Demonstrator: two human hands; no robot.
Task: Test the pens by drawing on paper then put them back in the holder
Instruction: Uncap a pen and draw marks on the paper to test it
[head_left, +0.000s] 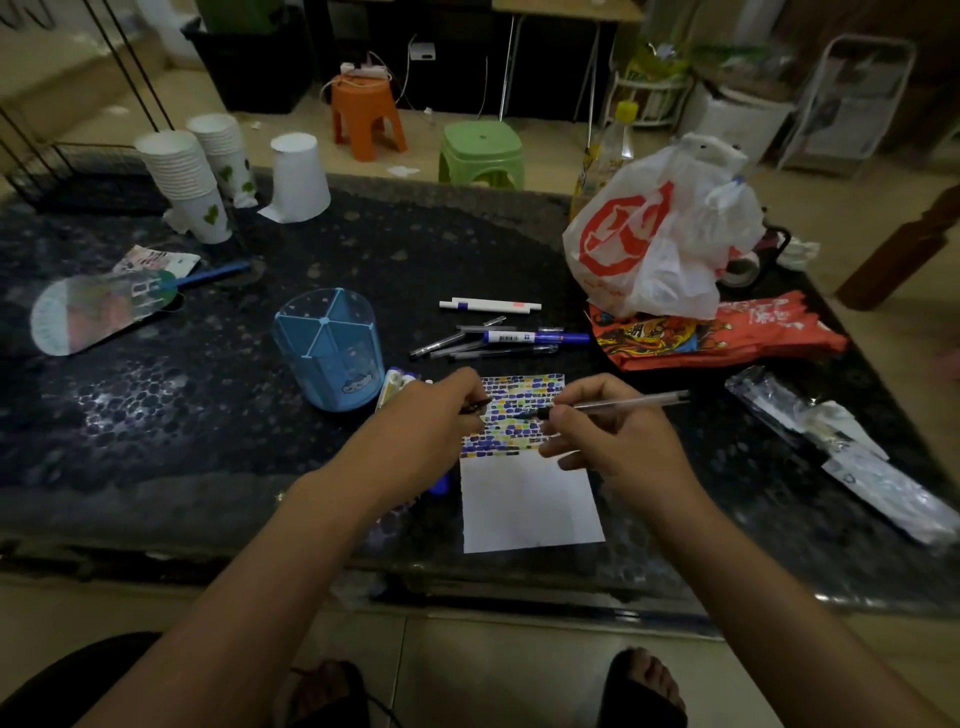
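Paper (530, 499) lies near me on the dark table (208, 441), its far part full of little colored marks. My right hand (618, 441) pinches a clear pen (618, 404) over it. My left hand (431, 415) pinches a small dark cap (475, 406). Farther left stands the blue holder (330, 353). More pens (493, 340) lie behind the paper.

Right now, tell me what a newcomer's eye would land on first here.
First, the two hands at the centre: the right hand grips a clear pen over a paper whose far half is covered in coloured dashes, while the left hand pinches a small dark piece, likely its cap. To their left stands an empty blue pen holder; beyond the paper lie loose pens, and a white and red plastic bag sits far right.
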